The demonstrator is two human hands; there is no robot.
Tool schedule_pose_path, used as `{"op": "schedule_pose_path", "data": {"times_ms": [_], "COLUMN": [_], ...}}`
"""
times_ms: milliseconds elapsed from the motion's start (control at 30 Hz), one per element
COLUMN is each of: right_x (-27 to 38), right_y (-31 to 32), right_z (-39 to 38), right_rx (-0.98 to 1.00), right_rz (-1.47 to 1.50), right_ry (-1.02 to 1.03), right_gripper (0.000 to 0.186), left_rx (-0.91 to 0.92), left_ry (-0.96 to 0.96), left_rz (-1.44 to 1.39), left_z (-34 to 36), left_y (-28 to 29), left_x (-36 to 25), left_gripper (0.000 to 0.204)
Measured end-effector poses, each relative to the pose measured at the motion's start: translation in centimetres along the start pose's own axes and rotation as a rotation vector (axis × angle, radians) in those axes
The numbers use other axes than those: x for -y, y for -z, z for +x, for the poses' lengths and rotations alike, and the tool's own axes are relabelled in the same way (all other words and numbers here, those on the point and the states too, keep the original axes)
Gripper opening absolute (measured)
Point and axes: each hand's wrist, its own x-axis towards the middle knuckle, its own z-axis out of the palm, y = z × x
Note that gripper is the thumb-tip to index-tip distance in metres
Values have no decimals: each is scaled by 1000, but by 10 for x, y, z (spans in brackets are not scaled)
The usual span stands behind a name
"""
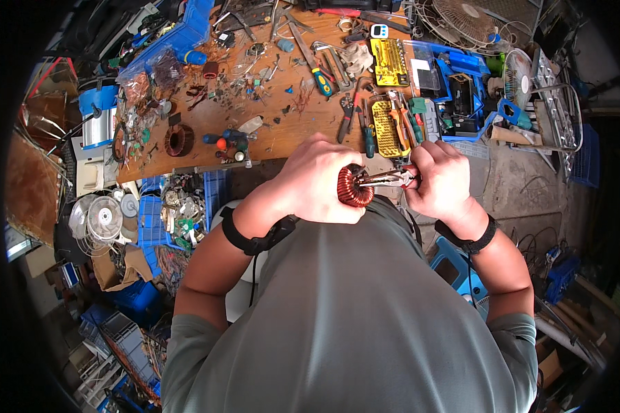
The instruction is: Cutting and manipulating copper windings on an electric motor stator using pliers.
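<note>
Close in front of my body, my left hand (318, 180) grips a ring-shaped coil (353, 188) wound with copper wire. My right hand (439, 180) is closed round the handles of a pair of pliers (387, 179), mostly hidden by the fingers. The pliers' metal jaws point left and reach the coil's centre opening. Whether the jaws clamp a wire there is too small to tell. Both hands are held just off the near edge of the wooden workbench (269, 141).
Another copper coil (179, 140) and several screwdrivers (231, 142) lie on the bench's left. Ahead are a yellow bit case (390, 60), a yellow tray (386, 131) and a hand saw (311, 60). Blue crates (154, 220) with parts stand lower left; a fan (518, 72) is at right.
</note>
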Motion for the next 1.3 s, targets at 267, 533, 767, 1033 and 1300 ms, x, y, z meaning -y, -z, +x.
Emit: {"op": "schedule_pose_path", "data": {"times_ms": [267, 533, 767, 1033, 1300], "right_x": [1, 18, 33, 38, 15], "right_y": [0, 19, 31, 30, 8], "right_z": [2, 6, 2, 5, 2], "right_rx": [42, 81, 292, 450, 1010], "right_rz": [-69, -225, -242, -390, 408], "right_ry": [29, 7, 10, 51, -303], "right_gripper": [24, 27, 26, 19, 12], "left_rx": [-35, -147, -105, -101, -263], "left_ry": [36, -8, 117, 152, -19], "left_rz": [0, 105, 152, 229, 311], "left_z": [-6, -9, -15, -17, -19], "left_y": [-8, -4, -4, -11, -24], "left_x": [2, 1, 1, 4, 13], "left_gripper": [42, 37, 39, 40, 34]}}
